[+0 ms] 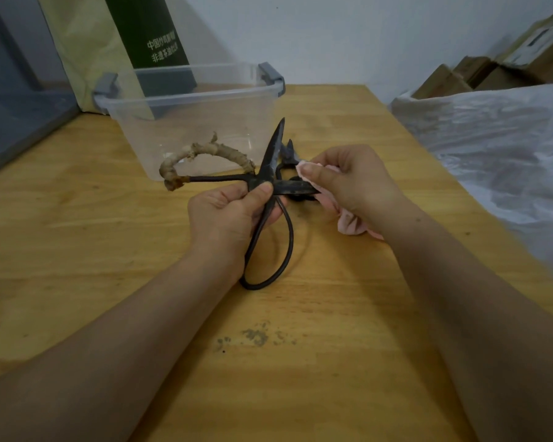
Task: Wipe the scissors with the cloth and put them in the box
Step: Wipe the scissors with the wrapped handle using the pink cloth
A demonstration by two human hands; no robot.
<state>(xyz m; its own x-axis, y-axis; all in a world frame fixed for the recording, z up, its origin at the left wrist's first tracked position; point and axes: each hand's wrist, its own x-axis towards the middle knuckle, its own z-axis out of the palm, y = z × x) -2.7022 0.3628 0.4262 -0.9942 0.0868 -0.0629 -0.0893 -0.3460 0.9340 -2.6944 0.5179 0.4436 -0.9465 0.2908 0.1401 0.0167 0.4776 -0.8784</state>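
Note:
Large black iron scissors [273, 154] are held spread open above the wooden table [77, 250]. One handle loop is wrapped in tan cloth strips, the other is bare black. My left hand [227, 215] grips them at the pivot, thumb on top. My right hand [355, 183] holds a pink cloth [348, 223] wrapped over the tip of the blade that points right. A second, smaller pair of dark scissors [288, 153] lies on the table behind, partly hidden by my right hand. The clear plastic box [186, 100] with grey clips stands just behind the scissors.
A green and beige paper bag [115, 43] leans behind the box. A grey shelf [16, 100] borders the table's left side. Crumpled white plastic sheeting [492, 148] and cardboard boxes [492, 71] lie to the right. Dark stains [256, 336] mark the near tabletop.

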